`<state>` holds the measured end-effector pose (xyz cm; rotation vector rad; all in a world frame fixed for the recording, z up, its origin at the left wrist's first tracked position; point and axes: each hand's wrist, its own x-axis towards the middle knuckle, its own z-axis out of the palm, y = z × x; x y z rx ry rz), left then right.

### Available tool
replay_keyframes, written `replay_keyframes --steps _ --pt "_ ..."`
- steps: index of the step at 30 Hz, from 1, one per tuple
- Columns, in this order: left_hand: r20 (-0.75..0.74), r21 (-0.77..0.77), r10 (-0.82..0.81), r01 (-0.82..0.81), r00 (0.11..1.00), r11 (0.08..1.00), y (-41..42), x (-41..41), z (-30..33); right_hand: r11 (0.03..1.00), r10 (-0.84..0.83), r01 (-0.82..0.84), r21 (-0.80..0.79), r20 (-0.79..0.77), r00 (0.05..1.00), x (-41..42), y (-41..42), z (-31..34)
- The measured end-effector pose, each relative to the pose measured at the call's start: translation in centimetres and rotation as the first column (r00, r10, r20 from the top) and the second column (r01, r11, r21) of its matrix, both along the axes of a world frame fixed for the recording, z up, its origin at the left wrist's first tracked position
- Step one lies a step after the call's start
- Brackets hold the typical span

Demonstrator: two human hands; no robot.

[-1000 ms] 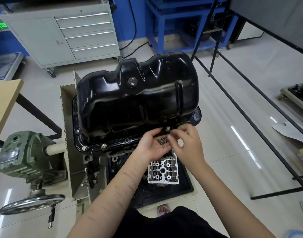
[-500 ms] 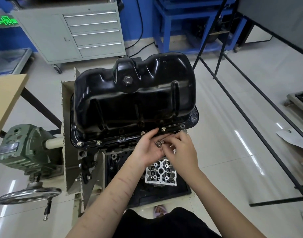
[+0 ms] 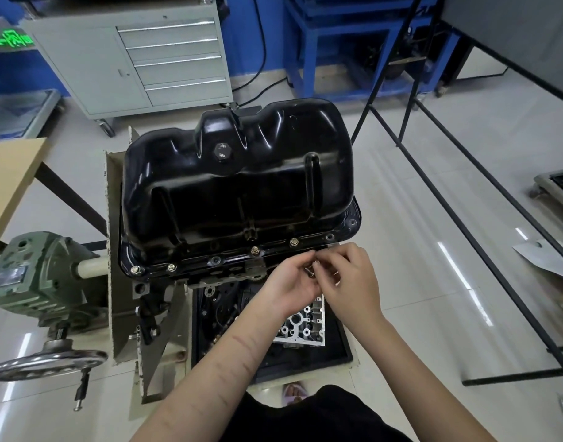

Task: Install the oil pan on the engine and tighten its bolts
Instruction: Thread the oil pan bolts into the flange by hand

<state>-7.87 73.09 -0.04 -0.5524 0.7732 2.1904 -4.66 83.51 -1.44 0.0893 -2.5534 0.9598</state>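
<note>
Here the left hand cupped loose bolts while the right hand pinched one from it, just below the black oil pan seated on the engine, four bolts along its near rim.

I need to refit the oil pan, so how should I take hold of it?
Grip the oil pan by its two short ends, one hand each, from above: the glossy rounded walls there narrow enough to clasp, while the flat flange carries bolts.

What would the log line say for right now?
step: bolt pick | left hand: cupping loose bolts | right hand: picking one | oil pan: on engine, some near-flange holes empty
</note>
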Motion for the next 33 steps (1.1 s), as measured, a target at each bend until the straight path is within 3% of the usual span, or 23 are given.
replay_keyframes --steps 5,10,15,24,33 --pt "0.007 -0.013 -0.007 0.007 1.000 1.000 1.1 -0.7 0.2 0.980 0.000 0.025 -0.198 0.125 0.992 -0.6 2.0 -0.1" --pt "0.057 -0.092 -0.018 0.023 0.998 0.996 1.6 -2.0 0.6 0.916 -0.053 0.104 -0.387 0.138 0.989 -1.6 4.6 0.9" --pt "0.121 -0.068 -0.009 0.018 0.993 0.997 1.6 -2.6 0.7 0.925 -0.051 0.100 -0.368 0.141 0.989 -3.1 5.0 1.5" --pt "0.129 -0.113 0.013 0.002 0.991 0.994 1.5 -2.9 0.4 0.990 0.038 -0.008 -0.139 0.215 0.976 -5.3 3.7 1.7" --pt "0.122 -0.115 0.008 0.006 0.992 0.993 1.6 -2.8 0.5 0.999 0.041 -0.040 -0.007 0.247 0.968 -5.3 3.2 1.4"
